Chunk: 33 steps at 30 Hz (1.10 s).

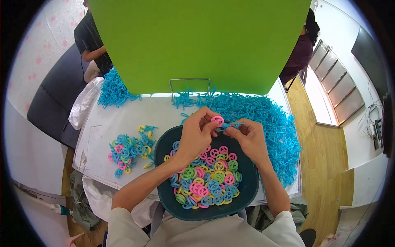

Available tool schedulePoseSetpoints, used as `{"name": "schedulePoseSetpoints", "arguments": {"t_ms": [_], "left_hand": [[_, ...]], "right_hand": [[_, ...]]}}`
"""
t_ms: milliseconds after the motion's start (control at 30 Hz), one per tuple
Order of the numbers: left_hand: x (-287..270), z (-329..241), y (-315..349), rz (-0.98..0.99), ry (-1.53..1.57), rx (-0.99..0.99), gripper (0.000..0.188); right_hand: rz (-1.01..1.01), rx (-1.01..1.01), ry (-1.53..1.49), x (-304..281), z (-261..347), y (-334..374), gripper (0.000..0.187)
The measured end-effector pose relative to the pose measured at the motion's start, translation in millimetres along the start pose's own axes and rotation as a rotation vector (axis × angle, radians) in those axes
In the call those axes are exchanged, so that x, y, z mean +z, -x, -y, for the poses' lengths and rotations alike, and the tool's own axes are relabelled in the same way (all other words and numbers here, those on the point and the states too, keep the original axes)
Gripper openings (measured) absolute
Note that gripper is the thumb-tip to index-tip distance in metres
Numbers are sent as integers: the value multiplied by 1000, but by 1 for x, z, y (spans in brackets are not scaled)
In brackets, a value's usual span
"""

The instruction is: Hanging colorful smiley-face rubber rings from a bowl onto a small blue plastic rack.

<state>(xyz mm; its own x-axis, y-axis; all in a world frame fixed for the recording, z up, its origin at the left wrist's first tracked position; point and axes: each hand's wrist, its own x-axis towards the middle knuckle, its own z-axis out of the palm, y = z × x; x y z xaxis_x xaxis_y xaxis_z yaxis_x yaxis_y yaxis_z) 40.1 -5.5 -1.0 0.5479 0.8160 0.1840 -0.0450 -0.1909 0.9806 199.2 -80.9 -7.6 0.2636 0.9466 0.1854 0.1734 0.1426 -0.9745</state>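
Note:
Between the thumb and fingers of my left hand (196, 136) is a small pink plastic wheel (218, 120) with spokes. Close on its right, my right hand (250, 139) pinches a thin blue plastic piece (236, 124) whose end meets the wheel; whether the two are joined, I cannot tell. Both hands are over the far rim of a dark green basin (162, 196) in front of my lap. Many loose wheels (205, 178) in pink, yellow, green and blue lie inside it.
A big heap of blue plastic pieces (275, 127) covers the table's right side, another heap (114, 89) its far left. Blue pieces with coloured wheels (128, 151) lie left of the basin. A green panel (197, 45) stands across the back; a person (91, 39) is partly visible beyond it.

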Motion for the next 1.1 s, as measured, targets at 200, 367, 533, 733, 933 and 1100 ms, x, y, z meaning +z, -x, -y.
{"name": "schedulePoseSetpoints", "arguments": {"t_ms": [200, 367, 533, 733, 933, 1100], "left_hand": [[-1, 1, -2, -13, 127, -74, 5], [0, 5, -1, -28, -2, 100, 6], [-2, 2, 1, -3, -30, -53, 5], [-1, 1, 0, -9, 30, -61, 3], [-1, 2, 5, 39, 167, -86, 10], [-4, -1, 2, 8, 16, -107, 13]], "right_hand": [[-63, 4, 255, 4, 13, 5, 12], [-137, -143, 150, 11, 14, 4, 10], [-73, -40, 198, 7, 8, 5, 10], [-90, -33, 202, 4, -1, 4, 10], [-216, -129, 192, 9, 1, 4, 9], [-203, -100, 232, 5, -4, 4, 10]]}}
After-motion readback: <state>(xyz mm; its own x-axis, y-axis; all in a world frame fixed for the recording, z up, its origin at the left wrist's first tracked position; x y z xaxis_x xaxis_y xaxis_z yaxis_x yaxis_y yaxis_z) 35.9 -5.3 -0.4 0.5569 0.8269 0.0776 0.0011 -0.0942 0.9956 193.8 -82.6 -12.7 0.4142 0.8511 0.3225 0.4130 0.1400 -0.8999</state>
